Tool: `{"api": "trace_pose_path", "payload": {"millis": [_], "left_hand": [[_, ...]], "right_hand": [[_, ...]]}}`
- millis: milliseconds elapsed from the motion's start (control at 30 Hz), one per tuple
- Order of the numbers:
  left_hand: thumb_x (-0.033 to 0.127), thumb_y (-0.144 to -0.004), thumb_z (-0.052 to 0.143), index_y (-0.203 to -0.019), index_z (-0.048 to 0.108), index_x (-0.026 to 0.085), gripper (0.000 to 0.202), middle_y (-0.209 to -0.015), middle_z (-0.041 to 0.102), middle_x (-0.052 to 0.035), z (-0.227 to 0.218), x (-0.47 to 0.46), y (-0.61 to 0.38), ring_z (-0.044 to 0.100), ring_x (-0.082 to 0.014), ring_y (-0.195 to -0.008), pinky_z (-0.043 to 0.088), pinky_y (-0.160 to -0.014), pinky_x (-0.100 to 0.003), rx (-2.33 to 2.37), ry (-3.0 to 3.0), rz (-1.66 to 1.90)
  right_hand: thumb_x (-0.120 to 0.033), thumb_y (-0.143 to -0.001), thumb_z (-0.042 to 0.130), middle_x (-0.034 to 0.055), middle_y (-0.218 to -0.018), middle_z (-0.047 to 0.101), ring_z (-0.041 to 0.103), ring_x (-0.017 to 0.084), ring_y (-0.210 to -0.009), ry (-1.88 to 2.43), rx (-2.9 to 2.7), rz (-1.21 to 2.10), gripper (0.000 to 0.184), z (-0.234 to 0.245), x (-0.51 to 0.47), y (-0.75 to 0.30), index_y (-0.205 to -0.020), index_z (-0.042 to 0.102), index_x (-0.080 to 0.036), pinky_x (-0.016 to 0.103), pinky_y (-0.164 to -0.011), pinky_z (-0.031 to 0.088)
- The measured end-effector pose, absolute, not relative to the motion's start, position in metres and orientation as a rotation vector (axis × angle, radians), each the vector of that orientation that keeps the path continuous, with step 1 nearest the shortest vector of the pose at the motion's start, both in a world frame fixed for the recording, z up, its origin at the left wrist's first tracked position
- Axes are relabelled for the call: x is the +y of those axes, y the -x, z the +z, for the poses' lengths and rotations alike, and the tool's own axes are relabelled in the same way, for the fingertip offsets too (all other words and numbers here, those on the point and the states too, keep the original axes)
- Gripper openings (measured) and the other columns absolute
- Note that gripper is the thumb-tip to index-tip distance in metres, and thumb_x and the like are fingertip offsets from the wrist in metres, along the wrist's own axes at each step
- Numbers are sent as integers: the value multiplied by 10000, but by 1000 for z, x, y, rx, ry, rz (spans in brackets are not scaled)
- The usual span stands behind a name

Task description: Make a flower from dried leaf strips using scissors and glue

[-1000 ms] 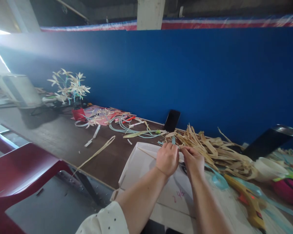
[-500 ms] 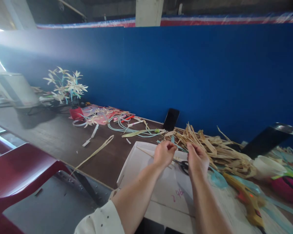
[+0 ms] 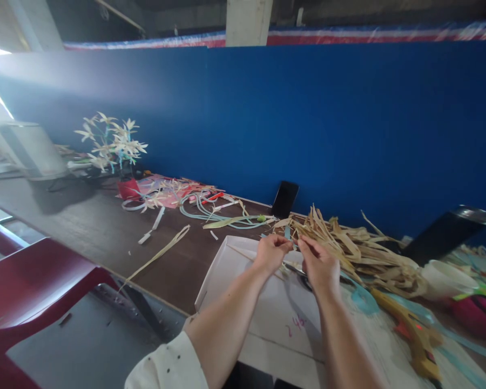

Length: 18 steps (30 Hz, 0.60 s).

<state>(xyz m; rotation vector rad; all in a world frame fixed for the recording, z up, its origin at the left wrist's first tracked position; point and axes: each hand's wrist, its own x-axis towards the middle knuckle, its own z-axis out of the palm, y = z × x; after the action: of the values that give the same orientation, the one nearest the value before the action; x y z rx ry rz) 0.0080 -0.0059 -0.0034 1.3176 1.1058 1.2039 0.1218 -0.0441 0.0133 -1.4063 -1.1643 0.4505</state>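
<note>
Above a white cardboard box lid, my left hand and my right hand come close together, fingertips almost meeting. Both are closed in a pinch. What sits between the fingers is too small to make out; a bit of something pale shows there. Partly hidden by my right hand, a pair of dark-handled scissors lies on the lid. A thin stick rests on it too, reaching under my left wrist. Pink handwriting marks the cardboard.
Dried husk strips are heaped behind my right hand. A yellow glue gun lies at right, near a white cup and a dark tumbler. A phone leans on the blue partition. Husk flowers stand left.
My right hand has moved left toward my left hand, so the gap between the fingertips has narrowed. More of the scissors' handles is now covered.
</note>
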Motion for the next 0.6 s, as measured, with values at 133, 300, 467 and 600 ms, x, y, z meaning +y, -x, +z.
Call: {"api": "trace_pose_path", "payload": {"millis": [133,300,467,600], "left_hand": [[317,-644,641,-707,625,120,207,-587,565,11,0,-7,-9,442,-58,-511,355,-515,-190,1047,-1182,1224],[320,-621,663,-679,604,122,215,-580,556,16,5,-7,-7,442,-46,-496,363,-516,-186,968,-1013,1272],[322,-575,693,-682,599,115,251,-610,556,6,5,-5,-4,454,-42,-528,362,-526,-176,941,-957,1274],[351,-561,699,-698,604,112,291,-619,560,-6,4,-5,-3,461,-50,-541,361,-527,-180,912,-968,1279]], "right_hand": [[-486,-674,623,-3,-491,584,465,118,-386,1422,-1185,482,406,14,-45,-121,-921,698,-172,244,-424,359],[-501,-661,628,49,-811,661,524,111,-473,1325,-963,600,480,8,-39,-126,-1015,660,-178,219,-399,346],[-482,-654,645,45,-876,634,469,81,-506,1225,-551,516,462,4,-32,-138,-1020,652,-202,181,-366,318],[-466,-631,675,38,-874,623,434,54,-507,1103,-474,685,371,8,-33,-138,-870,688,-182,148,-340,269]]}}
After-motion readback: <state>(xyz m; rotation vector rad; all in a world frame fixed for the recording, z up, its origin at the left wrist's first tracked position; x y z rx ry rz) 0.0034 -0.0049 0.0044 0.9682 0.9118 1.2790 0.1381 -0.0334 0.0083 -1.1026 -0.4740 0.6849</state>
